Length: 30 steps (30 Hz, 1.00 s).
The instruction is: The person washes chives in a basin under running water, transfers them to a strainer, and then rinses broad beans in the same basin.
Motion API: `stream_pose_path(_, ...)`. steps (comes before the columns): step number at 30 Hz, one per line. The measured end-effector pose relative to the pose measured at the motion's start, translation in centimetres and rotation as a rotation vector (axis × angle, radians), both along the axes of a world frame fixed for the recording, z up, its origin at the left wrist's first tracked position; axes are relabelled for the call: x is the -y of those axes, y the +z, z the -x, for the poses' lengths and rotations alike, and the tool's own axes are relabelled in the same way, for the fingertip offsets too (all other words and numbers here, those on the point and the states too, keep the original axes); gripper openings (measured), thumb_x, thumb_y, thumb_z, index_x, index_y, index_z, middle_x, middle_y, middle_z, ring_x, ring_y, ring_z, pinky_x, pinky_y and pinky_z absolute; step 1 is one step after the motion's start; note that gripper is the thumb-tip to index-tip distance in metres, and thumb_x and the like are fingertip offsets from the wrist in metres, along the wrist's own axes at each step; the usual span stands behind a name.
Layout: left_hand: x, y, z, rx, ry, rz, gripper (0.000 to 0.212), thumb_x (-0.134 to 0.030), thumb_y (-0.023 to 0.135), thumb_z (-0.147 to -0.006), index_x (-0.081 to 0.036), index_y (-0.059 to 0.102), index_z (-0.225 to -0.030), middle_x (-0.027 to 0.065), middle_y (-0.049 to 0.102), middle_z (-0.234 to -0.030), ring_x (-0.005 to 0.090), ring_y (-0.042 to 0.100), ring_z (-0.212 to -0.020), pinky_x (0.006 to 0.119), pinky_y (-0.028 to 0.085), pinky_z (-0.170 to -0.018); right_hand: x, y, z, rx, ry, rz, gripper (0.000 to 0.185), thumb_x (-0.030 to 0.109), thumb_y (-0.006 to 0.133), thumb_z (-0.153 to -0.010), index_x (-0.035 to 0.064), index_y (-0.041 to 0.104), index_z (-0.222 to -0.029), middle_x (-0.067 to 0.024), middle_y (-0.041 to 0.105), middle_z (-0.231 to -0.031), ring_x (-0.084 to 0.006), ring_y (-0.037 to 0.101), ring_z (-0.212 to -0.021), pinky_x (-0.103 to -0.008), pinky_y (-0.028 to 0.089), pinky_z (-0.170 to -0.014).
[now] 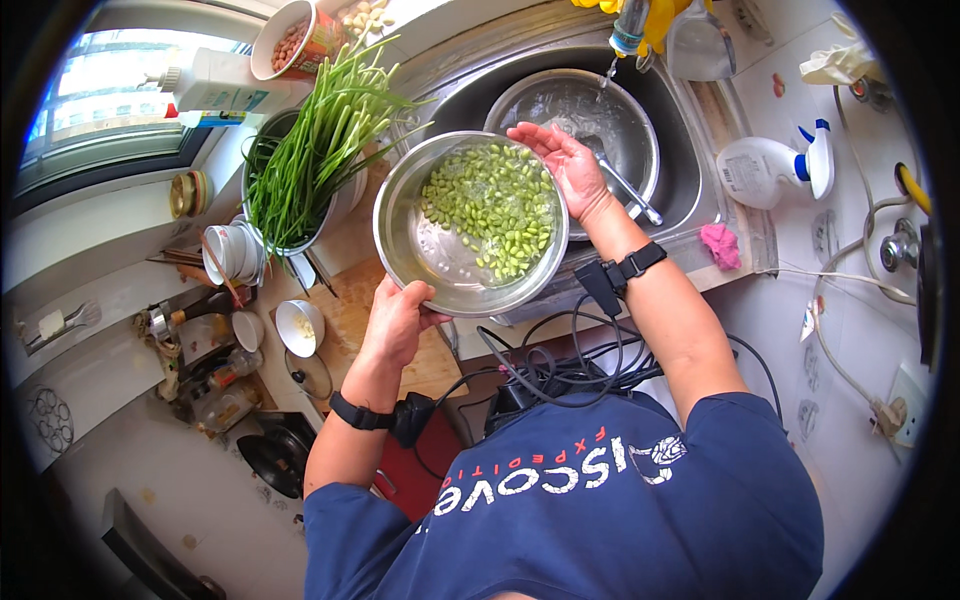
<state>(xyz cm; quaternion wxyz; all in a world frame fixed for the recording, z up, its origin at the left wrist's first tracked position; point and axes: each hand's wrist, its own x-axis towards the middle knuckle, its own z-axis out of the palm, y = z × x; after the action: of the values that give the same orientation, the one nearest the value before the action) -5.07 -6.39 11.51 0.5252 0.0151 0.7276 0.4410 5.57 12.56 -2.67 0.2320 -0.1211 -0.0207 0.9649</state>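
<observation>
My left hand (397, 319) grips the near left rim of a stainless steel bowl (446, 298), thumb over the edge. The bowl holds green shelled beans (491, 202) in water, gathered towards its far right side. My right hand (566, 169), palm turned up and fingers spread, lies against the bowl's right rim; whether it bears weight I cannot tell. Behind it, a larger metal basin (645, 124) sits in the steel sink (690, 180), with a metal utensil handle (634, 191) leaning across its rim. Water runs from a faucet (628, 34) into this basin.
A pot of garlic chives (322, 142) stands left of the bowl, near a wooden cutting board (360, 300) and a white bowl (300, 328). On the right are a spray bottle (765, 172) and a pink cloth (720, 245). Black cables (547, 367) hang before my waist.
</observation>
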Motion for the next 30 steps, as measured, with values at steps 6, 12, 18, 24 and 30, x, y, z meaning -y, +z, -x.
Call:
stream_pose_path(6, 0.3, 0.4, 0.7, -0.025, -0.023, 0.026, 0.027, -0.002, 0.038, -0.066, 0.002, 0.043, -0.093, 0.0084, 0.051, -0.08, 0.0139, 0.053, -0.064, 0.024, 0.048, -0.053, 0.7, 0.2, 0.7, -0.06, 0.025, 0.01, 0.035, 0.026, 0.032, -0.081, 0.0, 0.047, -0.098, -0.0107, 0.049, -0.099, -0.0213, 0.046, -0.093, -0.0324, 0.035, -0.082)
stream_pose_path(12, 0.3, 0.7, 1.1, -0.013, -0.054, 0.044, 0.031, -0.002, 0.038, -0.066, 0.0, 0.04, -0.097, 0.0083, 0.05, -0.082, 0.0151, 0.052, -0.065, 0.024, 0.046, -0.051, 0.8, 0.3, 1.2, -0.073, 0.033, 0.057, 0.034, 0.026, 0.032, -0.081, 0.001, 0.047, -0.098, -0.0098, 0.05, -0.099, -0.0214, 0.047, -0.092, -0.0328, 0.036, -0.082)
stream_pose_path(18, 0.0, 1.1, 1.0, -0.03, -0.044, 0.041, 0.032, -0.004, 0.039, -0.066, -0.002, 0.04, -0.098, 0.008, 0.05, -0.082, 0.0148, 0.052, -0.065, 0.025, 0.046, -0.051, 0.6, 0.0, 1.2, -0.077, 0.013, 0.089, 0.034, 0.026, 0.031, -0.081, 0.0017, 0.049, -0.097, -0.0098, 0.05, -0.099, -0.0216, 0.047, -0.091, -0.0334, 0.036, -0.081)
stream_pose_path(24, -0.3, 1.1, 0.7, -0.049, -0.007, 0.029, 0.025, -0.002, 0.039, -0.066, 0.001, 0.044, -0.091, 0.0067, 0.052, -0.078, 0.0121, 0.053, -0.062, 0.022, 0.047, -0.05, 0.7, -0.1, 1.2, -0.078, -0.03, 0.194, 0.031, 0.026, 0.035, -0.08, 0.0024, 0.05, -0.094, -0.009, 0.051, -0.095, -0.0219, 0.048, -0.089, -0.034, 0.038, -0.078)
stream_pose_path(30, -0.7, 1.4, 0.5, -0.056, -0.006, 0.037, 0.025, -0.002, 0.039, -0.067, 0.0, 0.043, -0.091, 0.0067, 0.052, -0.077, 0.012, 0.053, -0.061, 0.022, 0.047, -0.049, 0.7, -0.2, 0.9, -0.09, -0.044, 0.143, 0.031, 0.026, 0.036, -0.08, 0.0033, 0.049, -0.095, -0.0088, 0.05, -0.096, -0.0219, 0.048, -0.088, -0.0346, 0.039, -0.077)
